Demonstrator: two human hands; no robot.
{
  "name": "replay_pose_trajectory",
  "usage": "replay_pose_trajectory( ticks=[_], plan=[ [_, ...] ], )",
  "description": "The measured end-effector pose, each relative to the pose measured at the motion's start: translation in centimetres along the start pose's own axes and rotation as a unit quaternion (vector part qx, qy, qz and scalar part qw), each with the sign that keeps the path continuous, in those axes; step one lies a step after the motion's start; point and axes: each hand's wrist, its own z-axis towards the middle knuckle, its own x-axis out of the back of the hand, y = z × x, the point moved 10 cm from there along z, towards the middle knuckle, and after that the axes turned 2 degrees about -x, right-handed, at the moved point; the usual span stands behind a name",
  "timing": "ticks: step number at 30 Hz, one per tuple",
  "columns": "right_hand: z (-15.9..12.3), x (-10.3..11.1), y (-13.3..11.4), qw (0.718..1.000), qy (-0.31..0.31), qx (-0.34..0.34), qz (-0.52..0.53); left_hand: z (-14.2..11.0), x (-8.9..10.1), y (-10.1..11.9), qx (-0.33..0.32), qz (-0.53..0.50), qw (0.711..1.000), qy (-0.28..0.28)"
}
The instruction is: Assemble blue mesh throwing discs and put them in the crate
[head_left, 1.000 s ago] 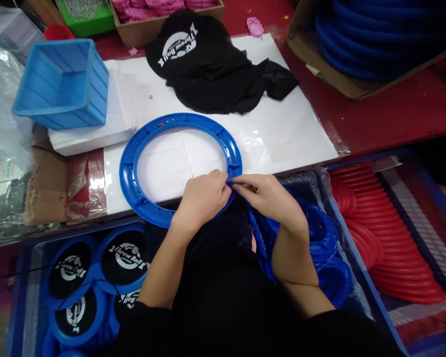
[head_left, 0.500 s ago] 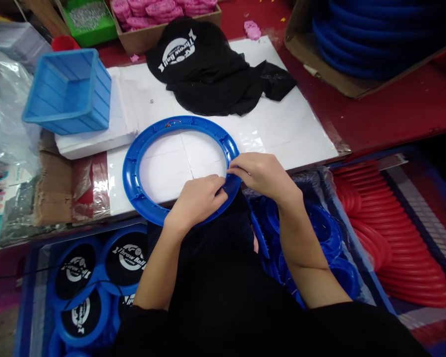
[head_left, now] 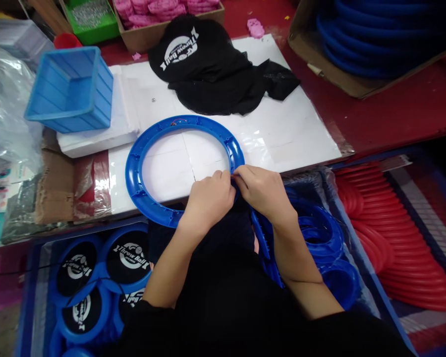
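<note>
A blue plastic ring point(head_left: 134, 171), its ribbed hollow side up, lies at the front edge of the white work surface. A thin red wire point(head_left: 178, 120) shows inside its far rim. My left hand point(head_left: 211, 196) is closed over the ring's near right part, gripping it there, though its fingertips are partly hidden. Fingertip to fingertip with it, my right hand point(head_left: 262, 188) pinches at the ring's right edge. Whatever is between those fingers is too small to make out. Black mesh fabric with a white "Throw Ball" print point(head_left: 208, 64) lies beyond the ring.
A light blue bin point(head_left: 74, 94) stands on white foam point(head_left: 96, 144) at left. Pink pieces point(head_left: 152, 12) fill a carton behind. Blue rings point(head_left: 364, 39) stack at back right, red rings point(head_left: 394, 238) lower right. Below the table are black-and-blue discs point(head_left: 128, 258) and blue parts point(head_left: 319, 233).
My left hand has slid right along the ring and its fingers have curled closer, meeting my right fingertips. My right hand has dropped slightly. The whole view has shifted a little.
</note>
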Motion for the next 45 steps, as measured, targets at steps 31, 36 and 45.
replay_pose_trajectory(
  ticks=[31, 36, 45],
  plan=[
    [2.2, -1.1, 3.6, 0.957, -0.081, -0.064, 0.27, -0.7, -0.3, -0.7, -0.118, 0.006, 0.993, 0.005],
    [0.1, -0.2, 2.1, 0.981, -0.026, -0.107, 0.16, -0.3, 0.0, -0.6, -0.071, 0.016, 0.997, 0.008],
    [-0.7, -0.8, 2.1, 0.967, -0.058, -0.09, 0.231, 0.6, -0.1, -0.2, -0.015, -0.005, 1.0, 0.003]
  ],
)
